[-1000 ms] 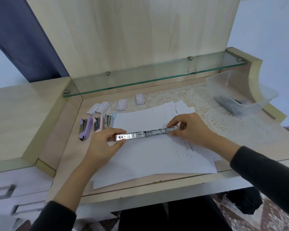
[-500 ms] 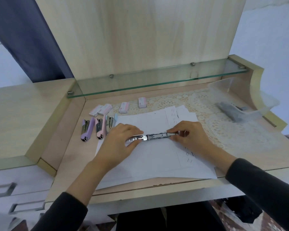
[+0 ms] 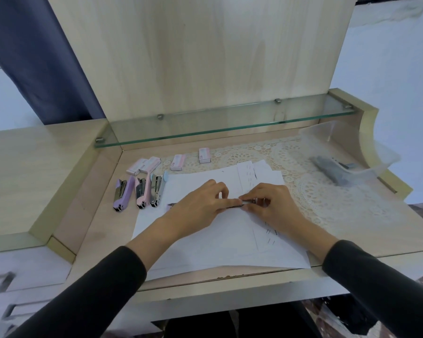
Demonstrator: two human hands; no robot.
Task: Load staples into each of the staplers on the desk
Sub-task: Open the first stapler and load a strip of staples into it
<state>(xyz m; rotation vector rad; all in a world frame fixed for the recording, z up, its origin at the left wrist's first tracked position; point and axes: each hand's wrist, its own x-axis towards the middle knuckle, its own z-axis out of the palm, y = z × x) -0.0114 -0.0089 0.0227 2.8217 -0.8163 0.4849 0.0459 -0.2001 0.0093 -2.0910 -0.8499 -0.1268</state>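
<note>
over the paper (image 3: 205, 240), both hands (image 3: 230, 203) pinch a metal stapler (image 3: 246, 203) lying left-right.

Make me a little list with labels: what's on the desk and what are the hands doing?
staplers: purple, pink, blue, lying side by side at the left
staple boxes: four, behind them
paper: white sheets under the hands
left hand: covers a metal stapler
right hand: pinches its end
tub: clear, far right

Lilac stapler (image 3: 123, 194), pink stapler (image 3: 143, 193), white papers (image 3: 205, 240), cream lace-patterned mat (image 3: 315, 191), black sleeves (image 3: 103, 289).
</note>
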